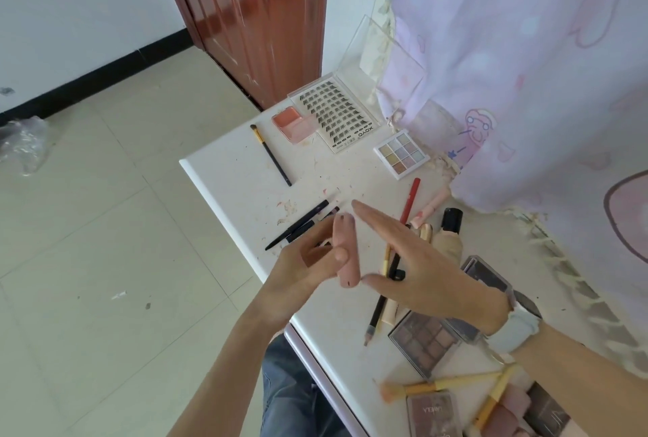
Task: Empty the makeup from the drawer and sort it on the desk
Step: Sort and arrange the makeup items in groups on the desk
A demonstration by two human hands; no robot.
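Pink tube [345, 250], dusty and capsule-shaped, sits upright in the left hand [308, 261], thumb and curled fingers pinching it above the bench [224, 170] edge. Right hand [417, 261] is flat, fingers straight, holding nothing, hovering just beside the tube. Step looks like sorting: item out, not yet placed. Next move likely needs picking a group, maybe the black pencils [298, 224] near it, and laying it down without scattering them. Containers: lash case [336, 114], clear lid up, holds rows of lashes; pale palette [401, 153] shows nine pans; brown palette [426, 340] open with shadows. Drawer not in view.
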